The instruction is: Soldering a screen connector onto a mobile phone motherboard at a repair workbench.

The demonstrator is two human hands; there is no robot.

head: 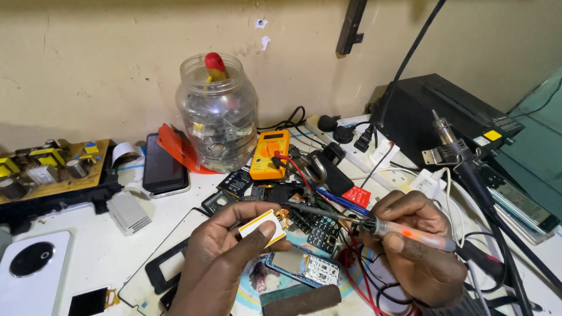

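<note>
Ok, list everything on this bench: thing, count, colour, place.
battery pack: one, white and yellow, in left hand
soldering iron: one, translucent orange-lit handle, in right hand
jar: one, clear plastic, back centre
multimeter: one, orange, right of jar
phone: one, black, left of jar
circuit board: one, tan, far left
keypad phone board: one, blue-grey, under the hands
hot-air station: one, black, back right
left hand: gripping the pack
right hand: gripping the iron

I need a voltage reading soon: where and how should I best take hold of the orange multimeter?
Probably grip the orange multimeter across its long side edges near the lower end, coming from above. It lies flat, face up, and the red lead plugs in at its right, so keep clear there.
</note>
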